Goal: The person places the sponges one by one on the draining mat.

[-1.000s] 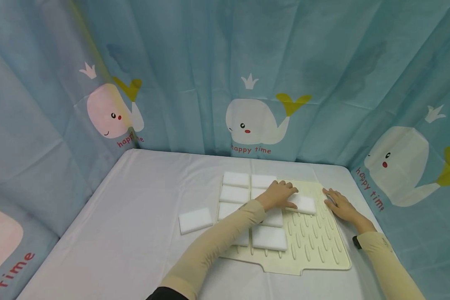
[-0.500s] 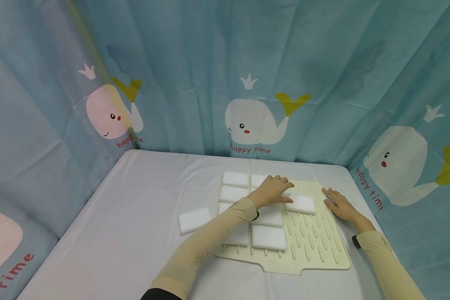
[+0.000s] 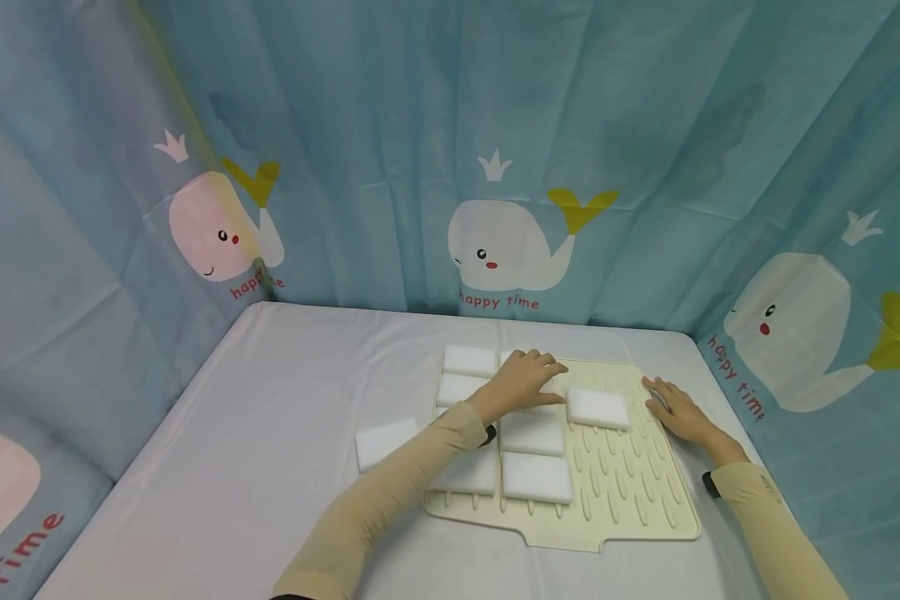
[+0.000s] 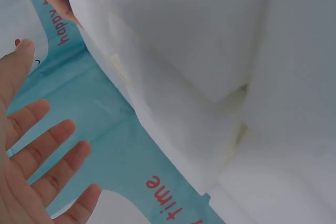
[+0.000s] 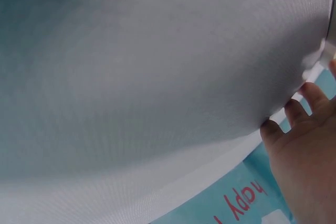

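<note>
White foam blocks are what both hands work among, on a pale table (image 3: pixel 270 433) walled in by blue whale-print curtain (image 3: pixel 390 125). Farthest left, a lone block (image 3: pixel 385 441) lies on the bare cloth just beside the cream ribbed mat (image 3: pixel 630 492), its right end cut off by the left sleeve (image 3: pixel 390 492). That sleeve also crosses the mat's left column of blocks (image 3: pixel 470 361), so how many lie there cannot be counted; the ones under the forearm show only as slivers. The left hand (image 3: pixel 522 379) rests palm down on the blocks at the mat's far middle, fingers straight and slightly apart, gripping nothing; what lies directly under the palm is hidden. Just beside its fingertips, one block (image 3: pixel 598 407) sits apart from the rest on the ribs, slightly skewed. Further right, the right hand (image 3: pixel 678 410) lies flat on the mat's right edge, fingers straight and close together, holding nothing. The left wrist view shows spread fingers (image 4: pixel 39 150) against curtain and blurred white edges, hard to sort out. The right wrist view is mostly grey cloth, with fingertips (image 5: pixel 294 116) at its rim.
</note>
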`<state>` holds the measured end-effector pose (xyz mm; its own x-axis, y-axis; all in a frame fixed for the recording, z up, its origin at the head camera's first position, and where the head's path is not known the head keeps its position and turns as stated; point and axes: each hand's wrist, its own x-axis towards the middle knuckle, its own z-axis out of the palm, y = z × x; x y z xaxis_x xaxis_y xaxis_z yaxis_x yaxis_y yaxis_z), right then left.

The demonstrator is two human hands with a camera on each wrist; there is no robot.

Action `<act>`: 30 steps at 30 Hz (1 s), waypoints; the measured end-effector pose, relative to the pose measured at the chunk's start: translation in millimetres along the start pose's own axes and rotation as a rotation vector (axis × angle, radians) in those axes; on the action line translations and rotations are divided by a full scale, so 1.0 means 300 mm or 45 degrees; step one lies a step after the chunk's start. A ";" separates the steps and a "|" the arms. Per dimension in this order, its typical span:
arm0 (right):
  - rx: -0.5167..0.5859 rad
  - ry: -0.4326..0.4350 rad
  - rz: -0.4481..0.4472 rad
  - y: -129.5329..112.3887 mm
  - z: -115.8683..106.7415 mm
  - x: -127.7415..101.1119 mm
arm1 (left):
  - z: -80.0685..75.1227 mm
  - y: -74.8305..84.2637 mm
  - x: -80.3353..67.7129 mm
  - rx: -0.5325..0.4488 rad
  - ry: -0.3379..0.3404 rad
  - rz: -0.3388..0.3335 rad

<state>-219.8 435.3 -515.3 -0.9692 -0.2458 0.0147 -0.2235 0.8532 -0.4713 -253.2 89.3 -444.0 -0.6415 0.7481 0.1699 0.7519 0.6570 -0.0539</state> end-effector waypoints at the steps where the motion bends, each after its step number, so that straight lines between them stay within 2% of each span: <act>1: -0.001 -0.001 0.000 0.000 0.000 0.000 | 0.001 -0.003 -0.008 0.012 0.017 0.009; 7: -0.018 -0.003 0.007 0.004 0.002 0.002 | -0.002 -0.016 -0.050 0.037 0.084 0.049; 23: -0.025 0.021 -0.029 0.026 0.017 0.006 | -0.024 -0.050 -0.169 0.032 0.217 0.089; 30: -0.036 0.019 -0.024 0.017 0.010 0.004 | -0.026 -0.079 -0.221 -0.015 0.193 0.079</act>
<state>-221.8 438.0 -520.5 -0.9661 -0.2556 0.0366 -0.2446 0.8611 -0.4457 -227.1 23.4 -446.4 -0.5644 0.7638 0.3133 0.7916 0.6084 -0.0571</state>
